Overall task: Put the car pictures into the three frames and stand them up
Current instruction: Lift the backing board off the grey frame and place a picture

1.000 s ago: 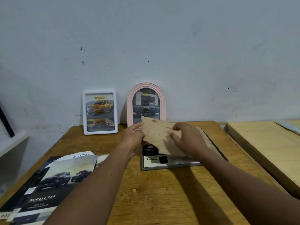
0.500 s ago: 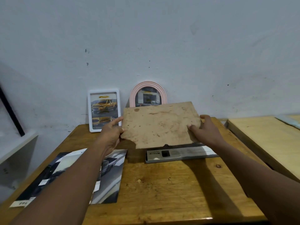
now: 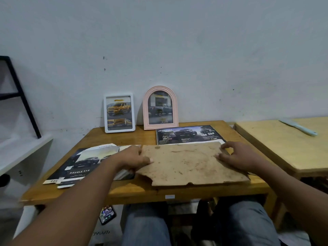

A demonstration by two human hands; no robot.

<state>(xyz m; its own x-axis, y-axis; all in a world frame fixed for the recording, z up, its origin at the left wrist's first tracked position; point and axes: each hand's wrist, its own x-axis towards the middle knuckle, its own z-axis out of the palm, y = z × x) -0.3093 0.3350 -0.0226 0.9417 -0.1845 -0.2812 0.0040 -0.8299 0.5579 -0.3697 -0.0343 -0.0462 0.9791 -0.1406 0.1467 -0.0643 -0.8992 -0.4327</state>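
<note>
I am watching a wooden table point(image 3: 124, 139) where a brown board point(image 3: 191, 166) is lying flat, partly covering a brochure point(image 3: 78, 166). The left hand point(image 3: 132, 158) and right hand point(image 3: 237, 157) are gripping its ends, fingers bent. Behind it, a third frame point(image 3: 188, 134) is lying face-up. A white frame point(image 3: 105, 112) and a pink frame point(image 3: 145, 110) are standing filled against the wall.

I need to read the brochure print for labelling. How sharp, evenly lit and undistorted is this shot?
Head view: dim, soft, even light, no strong glare on the white frame or pink arched frame; the wide lens stretches the corners; the table is smeared at its near left corner; small print on the flat car picture is unreadable, though DOUBLE CAB on the brochure reads.
</note>
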